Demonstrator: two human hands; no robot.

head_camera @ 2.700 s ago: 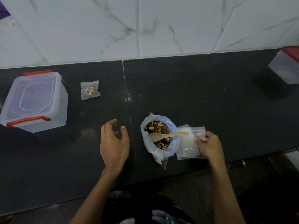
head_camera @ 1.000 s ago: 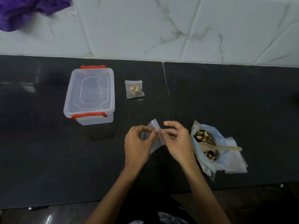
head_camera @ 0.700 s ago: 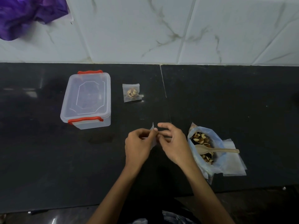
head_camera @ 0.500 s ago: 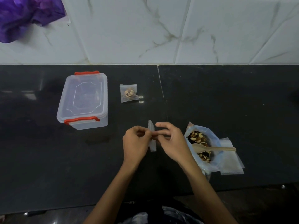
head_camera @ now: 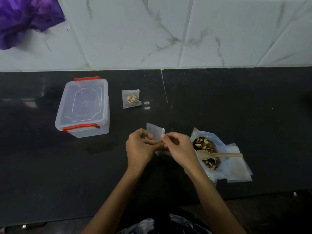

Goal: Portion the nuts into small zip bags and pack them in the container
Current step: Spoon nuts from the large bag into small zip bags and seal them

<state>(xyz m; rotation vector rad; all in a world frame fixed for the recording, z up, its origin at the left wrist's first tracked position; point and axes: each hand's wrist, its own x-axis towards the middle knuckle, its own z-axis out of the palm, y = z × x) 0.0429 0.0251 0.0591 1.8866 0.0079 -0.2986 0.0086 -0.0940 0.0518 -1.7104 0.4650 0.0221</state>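
Both grips are on one empty small zip bag (head_camera: 156,133), held just above the surface (head_camera: 236,102) in front of me: my left hand (head_camera: 141,148) pinches its left side with curled fingers, my right hand (head_camera: 177,147) pinches the right edge between thumb and fingertips. Nothing is inside the bag; its mouth appears not yet parted. Step in hand, by my judgement: opening a fresh bag for the next portion. Next move calls for pulling the two lips apart, then freeing one hand for the spoon (head_camera: 219,155).

Just beside my right hand stands the supply bag of nuts (head_camera: 205,149), top rolled open, the spoon lying across it with its handle pointing right. Under and beside it lies a stack of spare zip bags (head_camera: 239,168), flat and empty.

Farther back, one filled zip bag (head_camera: 131,99) lies on the surface, holding a small portion of nuts, not yet packed. Left of it sits the clear container (head_camera: 84,107), lid on, red clips at both ends. Whether it holds anything, I cannot tell.
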